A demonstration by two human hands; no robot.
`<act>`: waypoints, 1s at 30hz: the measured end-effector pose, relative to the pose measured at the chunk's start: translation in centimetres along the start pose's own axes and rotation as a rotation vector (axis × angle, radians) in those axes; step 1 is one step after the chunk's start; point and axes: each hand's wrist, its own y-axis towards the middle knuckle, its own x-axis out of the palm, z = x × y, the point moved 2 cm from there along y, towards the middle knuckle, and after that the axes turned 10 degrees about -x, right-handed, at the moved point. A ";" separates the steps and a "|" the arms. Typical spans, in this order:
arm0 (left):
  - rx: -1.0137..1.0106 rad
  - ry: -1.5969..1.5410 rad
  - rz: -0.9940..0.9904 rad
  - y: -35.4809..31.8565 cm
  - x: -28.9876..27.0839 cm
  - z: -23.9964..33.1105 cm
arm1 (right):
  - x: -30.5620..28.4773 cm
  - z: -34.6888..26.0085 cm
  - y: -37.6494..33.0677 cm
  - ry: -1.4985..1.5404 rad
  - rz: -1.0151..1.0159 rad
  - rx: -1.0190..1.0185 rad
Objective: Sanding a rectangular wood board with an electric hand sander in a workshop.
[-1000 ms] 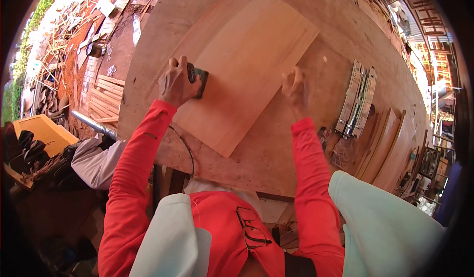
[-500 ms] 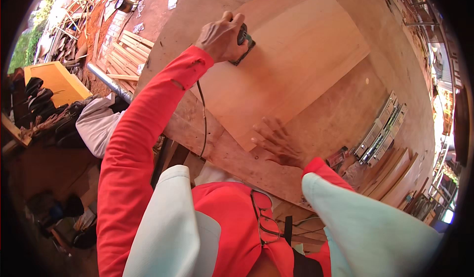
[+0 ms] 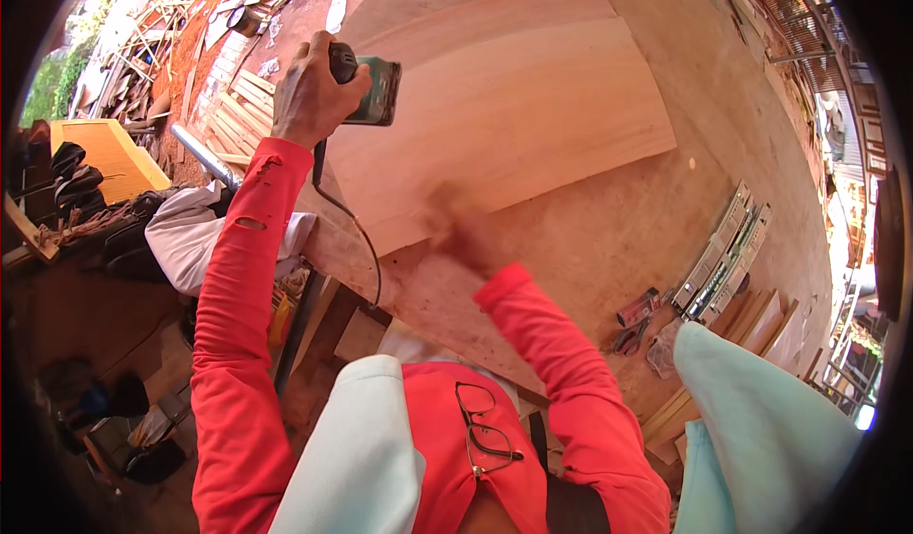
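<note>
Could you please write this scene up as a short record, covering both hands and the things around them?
Panel: large flat, light-brown wooden panel, lying on a broad brown wooden table
Left hand: gripping a green-and-black handheld power tool, seemingly raised off the panel
Right hand: blurred, at the panel's near edge; contact unclear
Cord: thin dark cable, trailing from the tool
Table's right side: long silver metal rails
Chest: dark-framed eyeglasses against a red shirt

A broad wooden table (image 3: 590, 234) bears a flat wooden panel (image 3: 533, 87), metal rails (image 3: 713, 246), boards (image 3: 757, 317) and a crumpled clear bag (image 3: 663, 349).
</note>
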 end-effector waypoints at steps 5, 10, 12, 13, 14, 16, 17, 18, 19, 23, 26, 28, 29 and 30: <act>0.062 0.099 0.035 0.5 3.3 -0.9 | -8.1 29.4 -1.6 -0.518 0.287 0.491; -0.038 0.121 -0.044 1.9 8.2 -0.3 | -8.4 38.9 -6.4 -0.356 -0.195 0.566; 0.031 0.084 -0.056 2.4 8.6 0.0 | -8.6 36.7 -6.1 -0.373 -0.217 0.596; 0.075 0.028 -0.007 2.7 9.7 -0.1 | -9.0 35.0 -5.0 -0.406 -0.220 0.618; 0.082 0.021 -0.015 3.0 10.2 1.0 | -9.3 33.4 -5.2 -0.414 -0.224 0.627; 0.098 0.030 -0.052 2.8 11.3 3.7 | -10.2 29.7 -6.2 -0.450 -0.400 0.702; 0.102 0.048 -0.061 2.8 12.0 5.5 | -9.8 28.5 -8.1 -0.489 -0.340 0.691; 0.112 0.038 -0.073 2.7 12.5 7.2 | -9.3 27.2 -9.8 -0.524 -0.280 0.678; 0.084 0.063 -0.101 2.5 13.0 8.8 | -9.6 25.2 -10.1 -0.466 -0.304 0.720; 0.163 0.091 -0.231 1.3 14.0 13.1 | -10.2 18.8 -11.1 -0.269 -0.400 0.818; 0.258 0.094 -0.308 -1.2 15.1 17.1 | -10.3 17.6 -14.4 -0.218 -0.246 0.784; 0.265 0.119 -0.335 -2.2 15.6 18.7 | -10.4 15.3 -14.5 -0.227 -0.159 0.778; 0.246 0.105 -0.320 -2.2 16.1 19.6 | -10.6 14.1 -14.3 -0.241 -0.078 0.767; 0.229 0.089 -0.308 -2.2 16.6 20.5 | -10.7 13.2 -14.1 -0.250 -0.073 0.779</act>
